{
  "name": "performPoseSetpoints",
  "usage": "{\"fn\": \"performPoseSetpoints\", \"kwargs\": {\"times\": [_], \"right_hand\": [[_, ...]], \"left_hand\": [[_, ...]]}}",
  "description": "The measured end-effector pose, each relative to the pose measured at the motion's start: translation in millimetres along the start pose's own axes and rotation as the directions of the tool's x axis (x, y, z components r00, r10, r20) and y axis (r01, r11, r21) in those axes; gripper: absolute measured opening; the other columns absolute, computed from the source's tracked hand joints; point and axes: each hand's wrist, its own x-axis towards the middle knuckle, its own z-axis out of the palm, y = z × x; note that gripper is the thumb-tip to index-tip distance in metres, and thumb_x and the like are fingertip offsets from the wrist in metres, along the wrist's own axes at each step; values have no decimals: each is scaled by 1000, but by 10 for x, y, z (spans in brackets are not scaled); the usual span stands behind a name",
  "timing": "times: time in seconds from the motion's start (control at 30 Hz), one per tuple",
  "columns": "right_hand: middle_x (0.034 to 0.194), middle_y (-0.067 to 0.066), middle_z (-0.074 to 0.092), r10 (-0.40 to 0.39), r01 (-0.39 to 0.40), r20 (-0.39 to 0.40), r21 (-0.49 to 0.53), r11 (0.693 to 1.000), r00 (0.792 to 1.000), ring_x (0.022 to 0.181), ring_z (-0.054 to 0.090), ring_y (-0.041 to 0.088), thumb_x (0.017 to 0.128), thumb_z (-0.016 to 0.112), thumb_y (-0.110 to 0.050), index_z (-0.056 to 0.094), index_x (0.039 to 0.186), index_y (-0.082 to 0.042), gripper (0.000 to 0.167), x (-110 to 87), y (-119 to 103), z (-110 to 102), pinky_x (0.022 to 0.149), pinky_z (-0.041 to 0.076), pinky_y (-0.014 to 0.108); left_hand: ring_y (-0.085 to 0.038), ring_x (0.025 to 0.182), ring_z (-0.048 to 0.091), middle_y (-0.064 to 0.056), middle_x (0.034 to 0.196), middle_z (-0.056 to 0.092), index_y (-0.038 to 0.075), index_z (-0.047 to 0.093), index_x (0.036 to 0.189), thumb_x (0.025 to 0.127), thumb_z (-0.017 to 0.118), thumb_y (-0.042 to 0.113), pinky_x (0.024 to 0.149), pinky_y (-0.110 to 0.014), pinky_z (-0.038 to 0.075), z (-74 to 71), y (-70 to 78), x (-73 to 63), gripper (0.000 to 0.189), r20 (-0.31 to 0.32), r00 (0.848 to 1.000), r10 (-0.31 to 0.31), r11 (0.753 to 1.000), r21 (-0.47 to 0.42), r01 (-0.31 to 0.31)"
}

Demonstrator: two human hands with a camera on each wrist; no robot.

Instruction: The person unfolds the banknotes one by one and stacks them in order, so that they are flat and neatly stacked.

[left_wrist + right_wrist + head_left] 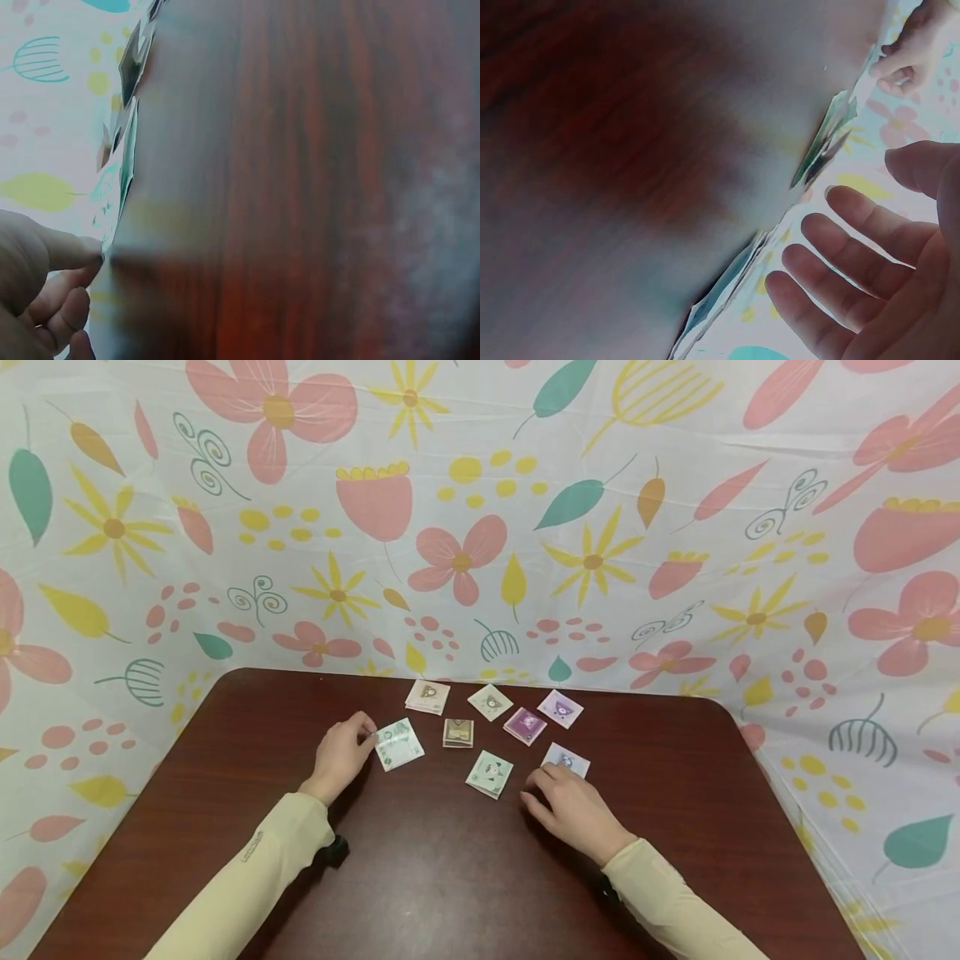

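Observation:
At the left end of a group of small printed folded papers, my left hand (pixel 343 756) pinches the left edge of a white square folded paper (pixel 400 744) with green print. The left wrist view shows thumb and forefinger meeting at the end of this paper (pixel 111 196). My right hand (pixel 573 806) is over the near edge of a pale lilac folded paper (pixel 567 759), partly covering it. Its fingers (pixel 836 259) look spread and relaxed in the right wrist view, holding nothing. A pale green folded paper (pixel 490 774) lies between the hands.
Farther back lie a cream folded paper (pixel 428 697), a brown-gold one (pixel 458 733), a pale one with a round figure (pixel 491 702), a dark purple one (pixel 525 725) and a light purple one (pixel 560 708). The dark wooden table (pixel 420 877) meets a flower-patterned cloth (pixel 465 485) behind.

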Motion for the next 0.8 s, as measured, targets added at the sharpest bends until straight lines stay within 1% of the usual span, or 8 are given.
{"fn": "performPoseSetpoints", "kwargs": {"times": [0.17,0.3,0.37,0.43,0.5,0.6,0.67,0.8], "right_hand": [[95,1,67,-8,8,-8,0,1000,1000,89,65,21,93,78,-22,72,101,-11,15,12,-7,3,78,58,40],[96,2,68,-9,9,-9,8,1000,1000,90,66,21,92,79,-21,71,101,-10,16,35,-24,3,79,58,41],[95,1,68,-5,5,-5,12,1000,1000,90,66,21,93,79,-21,72,101,-10,16,48,-30,8,80,58,41],[95,1,68,3,-3,4,21,1000,1000,89,66,20,93,79,-21,71,101,-11,15,61,-42,12,79,58,40],[95,0,67,10,-11,18,41,999,1000,88,65,19,93,78,-22,71,101,-12,14,77,-61,12,78,58,40],[95,-1,67,13,-16,40,74,997,999,87,64,16,95,77,-22,71,100,-13,12,110,-100,7,77,58,39],[95,-1,66,6,-11,48,91,996,999,86,64,15,95,76,-22,70,100,-14,11,135,-128,3,77,58,38],[94,-4,65,-18,12,51,112,994,999,85,63,14,95,76,-21,69,100,-16,10,185,-182,-2,78,57,37]], "left_hand": [[-27,82,64,-12,99,75,6,71,105,99,70,11,75,-43,50,-3,-18,-52,8,-21,1000,8,996,-93,-10],[-24,80,60,-9,95,73,6,72,103,101,69,11,75,-38,46,-21,-14,-88,6,-22,999,25,986,-162,-28],[-24,82,59,-8,95,72,6,70,101,103,66,14,76,-38,45,-43,4,-104,8,-3,999,36,983,-182,-36],[-25,85,60,-7,95,71,7,69,100,104,65,15,78,-39,46,-72,30,-122,10,23,999,44,979,-198,-39],[-25,88,63,-6,95,72,7,69,100,103,66,15,79,-40,47,-103,67,-143,8,47,998,51,978,-206,-40],[-24,89,66,-4,94,73,9,73,100,100,70,12,76,-37,50,-134,135,-180,4,77,995,68,975,-215,-50],[-22,86,66,-2,93,74,10,74,99,99,71,11,73,-35,50,-144,194,-209,3,95,991,90,973,-222,-67],[-16,80,63,2,88,74,12,77,96,98,74,13,69,-32,49,-143,341,-273,3,137,979,153,965,-236,-118]]}}
